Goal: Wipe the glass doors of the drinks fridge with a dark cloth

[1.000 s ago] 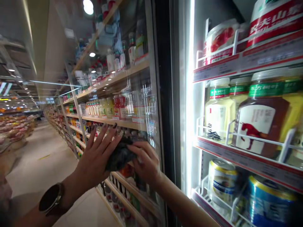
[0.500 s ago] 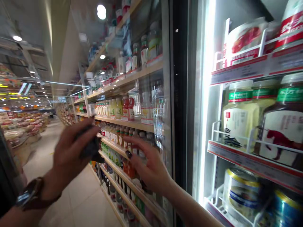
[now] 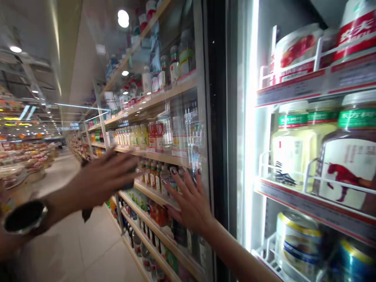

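My left hand (image 3: 102, 178), blurred, reaches across the glass door (image 3: 188, 39) with its fingers stretched out. A dark cloth (image 3: 87, 213) shows beneath the palm and past the fingertips; most of it is hidden by the hand. On that wrist is a dark round watch (image 3: 25, 217). Farther right, my right hand (image 3: 192, 199) is open, fingers spread and pointing up, holding nothing. It lies at the same glass, close to the door's dark frame; full contact of the palm cannot be made out.
Right of the door frame (image 3: 219, 117), a lit cooler holds bottles (image 3: 290, 145) and cans (image 3: 298, 243) behind white wire guards. Rows of drinks on wooden shelves (image 3: 158, 94) show in the glass. A tiled aisle (image 3: 88, 246) runs off to the left.
My left hand has turned from a bunched grip to outstretched fingers, the cloth now beneath it. My right hand has spread its fingers upward. The view has shifted slightly.
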A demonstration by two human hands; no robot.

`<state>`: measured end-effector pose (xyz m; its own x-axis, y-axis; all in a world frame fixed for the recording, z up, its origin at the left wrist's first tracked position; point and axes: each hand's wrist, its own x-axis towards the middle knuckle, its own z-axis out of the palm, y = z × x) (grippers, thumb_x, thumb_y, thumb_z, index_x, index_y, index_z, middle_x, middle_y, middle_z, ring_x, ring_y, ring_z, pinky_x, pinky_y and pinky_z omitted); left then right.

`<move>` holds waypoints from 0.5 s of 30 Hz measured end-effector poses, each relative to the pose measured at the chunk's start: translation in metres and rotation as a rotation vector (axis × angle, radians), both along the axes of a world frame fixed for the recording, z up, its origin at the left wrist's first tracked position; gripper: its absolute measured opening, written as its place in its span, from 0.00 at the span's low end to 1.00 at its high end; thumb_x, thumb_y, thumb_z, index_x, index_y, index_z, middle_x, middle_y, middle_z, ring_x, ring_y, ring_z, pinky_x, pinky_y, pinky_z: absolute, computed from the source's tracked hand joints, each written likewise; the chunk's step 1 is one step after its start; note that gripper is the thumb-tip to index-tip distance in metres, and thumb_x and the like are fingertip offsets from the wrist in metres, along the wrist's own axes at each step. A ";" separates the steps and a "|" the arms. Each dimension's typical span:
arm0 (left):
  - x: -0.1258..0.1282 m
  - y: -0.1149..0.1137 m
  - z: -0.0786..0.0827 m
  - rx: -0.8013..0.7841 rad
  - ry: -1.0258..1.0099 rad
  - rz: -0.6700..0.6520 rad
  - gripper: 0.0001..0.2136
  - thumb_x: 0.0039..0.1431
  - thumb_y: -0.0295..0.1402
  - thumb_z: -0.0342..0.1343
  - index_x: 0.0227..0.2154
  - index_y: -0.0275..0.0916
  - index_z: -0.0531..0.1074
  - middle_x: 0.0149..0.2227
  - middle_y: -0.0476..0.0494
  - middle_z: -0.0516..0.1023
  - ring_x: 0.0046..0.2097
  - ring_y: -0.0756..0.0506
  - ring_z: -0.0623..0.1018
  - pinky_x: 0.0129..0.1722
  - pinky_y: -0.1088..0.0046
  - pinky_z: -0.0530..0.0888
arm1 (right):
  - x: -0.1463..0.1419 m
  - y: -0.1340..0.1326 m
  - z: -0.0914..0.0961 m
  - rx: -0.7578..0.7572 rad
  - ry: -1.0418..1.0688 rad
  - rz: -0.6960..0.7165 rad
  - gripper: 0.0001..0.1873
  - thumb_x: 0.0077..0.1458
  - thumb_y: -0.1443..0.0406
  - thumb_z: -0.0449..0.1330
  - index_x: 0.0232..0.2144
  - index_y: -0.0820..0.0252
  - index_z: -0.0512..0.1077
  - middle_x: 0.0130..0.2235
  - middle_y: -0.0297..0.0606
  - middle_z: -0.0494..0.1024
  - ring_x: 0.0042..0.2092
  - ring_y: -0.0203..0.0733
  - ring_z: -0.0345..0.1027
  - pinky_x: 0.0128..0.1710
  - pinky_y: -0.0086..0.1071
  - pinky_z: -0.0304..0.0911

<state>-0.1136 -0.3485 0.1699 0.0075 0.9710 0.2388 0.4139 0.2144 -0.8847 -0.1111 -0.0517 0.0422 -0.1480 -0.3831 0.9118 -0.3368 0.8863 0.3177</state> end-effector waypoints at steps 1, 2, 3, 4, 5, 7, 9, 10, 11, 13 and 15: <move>0.000 0.001 0.031 0.157 0.009 0.010 0.27 0.66 0.33 0.50 0.68 0.51 0.63 0.74 0.53 0.58 0.77 0.43 0.50 0.78 0.52 0.46 | 0.000 0.000 0.001 0.004 0.006 -0.003 0.31 0.64 0.52 0.59 0.67 0.51 0.66 0.68 0.46 0.69 0.72 0.61 0.53 0.73 0.64 0.40; 0.000 0.004 0.063 0.366 0.030 0.015 0.25 0.69 0.34 0.47 0.68 0.48 0.62 0.75 0.50 0.54 0.77 0.40 0.50 0.77 0.47 0.47 | 0.001 0.000 0.002 0.006 0.015 -0.007 0.31 0.64 0.52 0.59 0.66 0.51 0.66 0.67 0.46 0.70 0.72 0.60 0.53 0.74 0.63 0.38; 0.000 0.010 0.090 0.583 0.047 0.017 0.25 0.71 0.37 0.45 0.69 0.45 0.60 0.76 0.47 0.51 0.77 0.37 0.49 0.76 0.44 0.48 | 0.001 -0.001 0.001 0.003 0.027 -0.012 0.30 0.64 0.52 0.58 0.66 0.51 0.67 0.67 0.45 0.70 0.72 0.59 0.53 0.74 0.63 0.36; 0.000 0.018 0.107 0.762 0.067 0.016 0.25 0.72 0.39 0.43 0.70 0.43 0.59 0.76 0.45 0.48 0.77 0.34 0.48 0.75 0.42 0.49 | 0.001 -0.003 0.000 -0.006 0.041 -0.015 0.29 0.65 0.52 0.58 0.65 0.52 0.67 0.66 0.45 0.71 0.73 0.59 0.52 0.75 0.62 0.33; 0.000 0.027 0.113 0.884 0.091 0.003 0.26 0.73 0.41 0.44 0.70 0.40 0.58 0.77 0.42 0.47 0.76 0.31 0.48 0.74 0.40 0.50 | 0.001 -0.006 -0.002 -0.022 0.050 -0.019 0.29 0.65 0.53 0.57 0.64 0.54 0.68 0.66 0.45 0.71 0.73 0.59 0.51 0.75 0.61 0.30; 0.001 0.046 0.087 0.844 0.101 -0.014 0.27 0.71 0.40 0.48 0.70 0.39 0.59 0.76 0.39 0.47 0.76 0.28 0.50 0.73 0.39 0.54 | 0.001 -0.011 -0.009 -0.059 0.058 -0.020 0.28 0.65 0.53 0.56 0.63 0.56 0.68 0.65 0.46 0.72 0.74 0.59 0.48 0.75 0.61 0.26; 0.005 0.056 0.030 0.491 0.020 -0.015 0.27 0.67 0.37 0.53 0.67 0.43 0.63 0.76 0.41 0.51 0.76 0.31 0.52 0.73 0.43 0.58 | 0.001 -0.015 -0.018 -0.083 0.061 -0.012 0.28 0.65 0.54 0.55 0.62 0.60 0.68 0.64 0.48 0.73 0.75 0.59 0.47 0.75 0.61 0.28; 0.008 0.057 0.002 0.295 -0.042 -0.012 0.26 0.65 0.35 0.55 0.66 0.47 0.65 0.75 0.46 0.55 0.76 0.35 0.54 0.74 0.48 0.59 | 0.001 -0.017 -0.022 -0.086 0.063 -0.004 0.28 0.65 0.56 0.55 0.62 0.62 0.68 0.64 0.50 0.73 0.75 0.58 0.47 0.75 0.61 0.31; 0.012 0.056 -0.018 0.132 -0.100 -0.004 0.25 0.63 0.34 0.57 0.63 0.51 0.68 0.73 0.50 0.59 0.75 0.39 0.56 0.74 0.55 0.60 | 0.001 -0.017 -0.025 -0.084 0.066 0.005 0.28 0.65 0.57 0.54 0.63 0.65 0.67 0.64 0.52 0.73 0.75 0.58 0.47 0.75 0.61 0.35; 0.017 0.049 -0.024 -0.015 -0.165 0.012 0.23 0.62 0.32 0.59 0.60 0.55 0.71 0.70 0.56 0.66 0.74 0.46 0.60 0.75 0.65 0.58 | 0.000 -0.017 -0.029 -0.082 0.071 0.019 0.29 0.64 0.60 0.54 0.63 0.71 0.66 0.64 0.56 0.73 0.75 0.57 0.48 0.74 0.61 0.39; 0.016 0.049 0.021 0.055 -0.135 0.044 0.23 0.64 0.31 0.57 0.61 0.52 0.70 0.71 0.55 0.63 0.74 0.45 0.58 0.76 0.61 0.52 | -0.002 -0.016 -0.031 -0.090 0.063 0.020 0.29 0.64 0.62 0.53 0.63 0.71 0.65 0.64 0.57 0.72 0.75 0.58 0.48 0.74 0.61 0.41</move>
